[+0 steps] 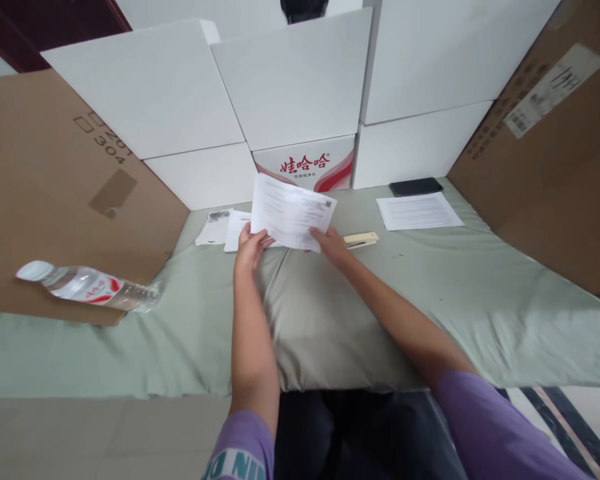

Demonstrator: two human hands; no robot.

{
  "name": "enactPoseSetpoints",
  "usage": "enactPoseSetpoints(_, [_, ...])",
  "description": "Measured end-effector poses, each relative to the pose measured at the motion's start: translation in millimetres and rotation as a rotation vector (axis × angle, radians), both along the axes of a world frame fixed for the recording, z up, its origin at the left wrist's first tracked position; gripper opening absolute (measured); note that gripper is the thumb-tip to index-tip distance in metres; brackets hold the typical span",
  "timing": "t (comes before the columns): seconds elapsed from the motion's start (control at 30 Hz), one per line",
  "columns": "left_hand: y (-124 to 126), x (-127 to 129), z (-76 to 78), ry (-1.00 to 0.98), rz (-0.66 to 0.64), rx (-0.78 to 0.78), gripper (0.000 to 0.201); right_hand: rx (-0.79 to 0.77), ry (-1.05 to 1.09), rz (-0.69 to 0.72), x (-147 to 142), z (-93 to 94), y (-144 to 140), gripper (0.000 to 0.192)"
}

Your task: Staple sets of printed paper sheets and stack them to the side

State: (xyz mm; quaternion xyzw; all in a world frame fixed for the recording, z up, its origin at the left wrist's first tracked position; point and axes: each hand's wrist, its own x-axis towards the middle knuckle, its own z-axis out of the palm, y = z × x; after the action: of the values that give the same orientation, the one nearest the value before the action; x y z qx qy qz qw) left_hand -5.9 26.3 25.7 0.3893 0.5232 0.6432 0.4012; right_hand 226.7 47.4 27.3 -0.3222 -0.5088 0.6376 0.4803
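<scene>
Both of my hands hold a printed sheet of paper (291, 211) tilted up above the green cloth (330, 313). My left hand (250, 245) pinches its lower left corner. My right hand (330, 243) grips its lower right edge. Under and behind the sheet lie more loose papers (219, 229) on the cloth. A cream stapler (361, 239) rests just right of my right hand, not touching it.
Another printed sheet (419, 211) and a black phone (416, 187) lie at the back right. A plastic water bottle (87, 287) lies on its side at the left. White boxes (290, 80) and cardboard panels (555, 147) wall the area in.
</scene>
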Motion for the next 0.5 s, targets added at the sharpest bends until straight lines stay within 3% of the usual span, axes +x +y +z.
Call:
enactPoseSetpoints(0.13, [-4,-9,-5.7,0.599,0.05,-0.068,0.043,-0.051,-0.008,-0.404,23,18.0,23,0.026])
enactPoseSetpoints(0.23, [-8,-8,-10.0,1.012,-0.044,-0.229,0.062,-0.103,0.062,-0.566,42,29.1,35,0.014])
enactPoseSetpoints(0.33, [-10,-4,-12.0,1.112,-0.161,-0.296,0.06,-0.132,0.147,-0.597,54,36.9,39,0.007])
enactPoseSetpoints(0.5, [-9,-6,-12.2,1.069,-0.247,-0.269,0.041,-0.171,0.216,-0.59,56,45.3,36,0.013])
